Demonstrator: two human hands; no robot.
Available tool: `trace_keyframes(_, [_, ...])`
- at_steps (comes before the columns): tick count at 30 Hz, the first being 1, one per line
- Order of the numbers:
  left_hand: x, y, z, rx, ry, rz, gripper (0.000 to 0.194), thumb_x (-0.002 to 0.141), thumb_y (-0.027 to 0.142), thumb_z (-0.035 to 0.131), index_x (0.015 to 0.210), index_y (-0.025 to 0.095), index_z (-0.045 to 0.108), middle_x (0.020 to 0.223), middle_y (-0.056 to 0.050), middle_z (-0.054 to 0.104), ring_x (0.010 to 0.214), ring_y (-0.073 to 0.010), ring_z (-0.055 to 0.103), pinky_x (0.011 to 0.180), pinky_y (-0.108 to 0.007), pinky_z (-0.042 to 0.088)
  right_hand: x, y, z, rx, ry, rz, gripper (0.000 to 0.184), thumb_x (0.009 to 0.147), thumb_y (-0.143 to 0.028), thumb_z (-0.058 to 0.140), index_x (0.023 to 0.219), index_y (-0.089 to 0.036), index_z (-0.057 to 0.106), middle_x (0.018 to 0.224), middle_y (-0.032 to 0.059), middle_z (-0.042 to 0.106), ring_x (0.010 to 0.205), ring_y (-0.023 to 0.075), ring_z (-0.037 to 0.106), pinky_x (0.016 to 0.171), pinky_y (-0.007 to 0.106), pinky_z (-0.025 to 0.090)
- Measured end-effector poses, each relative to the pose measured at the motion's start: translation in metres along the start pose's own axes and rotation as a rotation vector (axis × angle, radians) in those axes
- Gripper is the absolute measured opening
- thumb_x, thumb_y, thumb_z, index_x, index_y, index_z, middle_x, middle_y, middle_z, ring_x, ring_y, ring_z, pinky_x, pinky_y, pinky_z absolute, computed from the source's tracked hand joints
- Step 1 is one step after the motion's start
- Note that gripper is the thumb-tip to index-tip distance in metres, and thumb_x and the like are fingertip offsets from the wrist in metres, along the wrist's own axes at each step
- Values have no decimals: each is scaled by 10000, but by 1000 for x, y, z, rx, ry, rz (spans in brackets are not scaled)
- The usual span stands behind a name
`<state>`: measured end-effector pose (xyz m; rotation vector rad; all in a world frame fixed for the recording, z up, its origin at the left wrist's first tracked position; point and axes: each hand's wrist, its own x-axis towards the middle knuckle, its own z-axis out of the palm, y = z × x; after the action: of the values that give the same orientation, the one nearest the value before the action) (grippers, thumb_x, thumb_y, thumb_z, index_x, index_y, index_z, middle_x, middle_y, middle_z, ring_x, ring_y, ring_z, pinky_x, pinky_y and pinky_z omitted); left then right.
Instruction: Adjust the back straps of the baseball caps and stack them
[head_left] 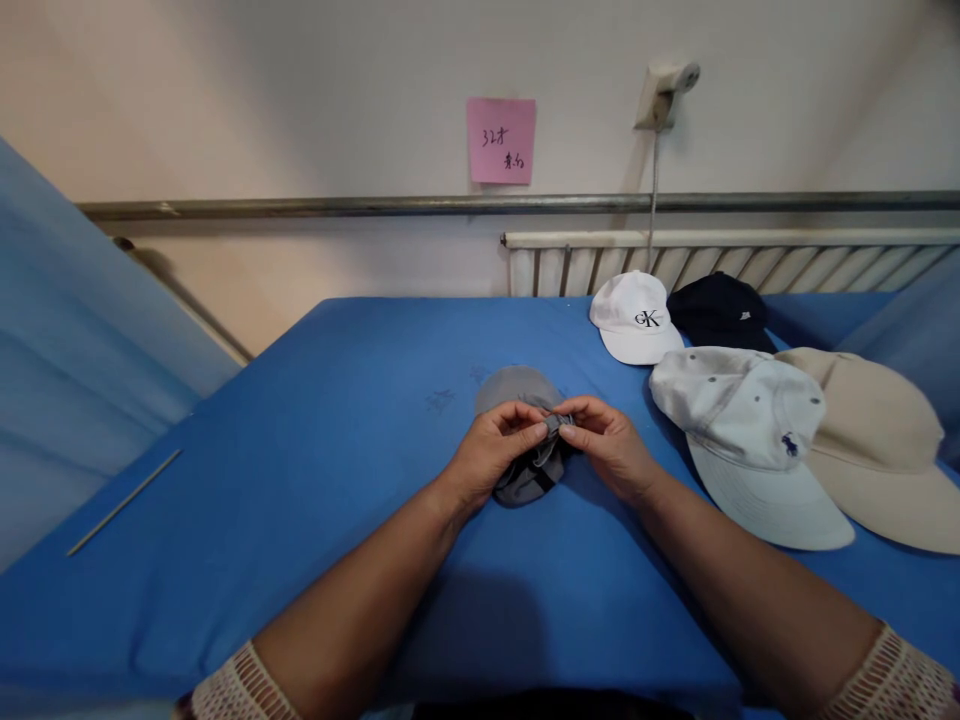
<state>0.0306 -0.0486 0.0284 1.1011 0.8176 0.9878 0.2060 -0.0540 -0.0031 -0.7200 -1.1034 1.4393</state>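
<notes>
"What are the two hands on?"

"The left hand (499, 440) pinches a narrow grey fabric strap (553, 424) between thumb and fingertips, and the right hand (611, 445) pinches it just beside. The strap belongs to a soft grey cloth cap (516, 385) lying beneath them, around the middle of the blue cloth-covered table (360, 400)."

"Why such a tight pinch?"

"Probably because the strap is so small; fingertips from both sides would steady it. I can't tell how it fastens, since the fingers cover part of it. The cap's rounded grey end points to the far edge, which seems to leave the strap within easy reach."

"And past the hands?"

"Toward the right edge, a pale grey-green cap with a small dark emblem (739, 400) overlaps a plain beige cap (870, 410). Behind them, by the far edge, a white cap with black letters (630, 305) sits against a black cap (716, 305). Grouped there, they look set aside to give the hands room."

"Anything leftward?"

"A thin pale stick (124, 503), lying near the left edge, well apart from everything."
</notes>
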Motion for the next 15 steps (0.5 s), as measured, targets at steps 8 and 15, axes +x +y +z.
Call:
trace_keyframes(8, [0,0,-1,58,-42,-90,254,710,322,778,701,138,603,658,32,557,577,-62,485,595,-222,389,-1,0,-2,-34,-127,20,267,698,-289,810,937,-275,691,960,2,711,888,167,639,858,358,489])
trace_keyframes(15, [1,-5,1,13,27,-43,300,700,357,800,708,134,600,703,12,580,615,-68,504,608,-213,405,1,3,3,-91,-34,-47,296,677,-284,817,912,-263,637,855,-15,672,803,145,617,757,300,499])
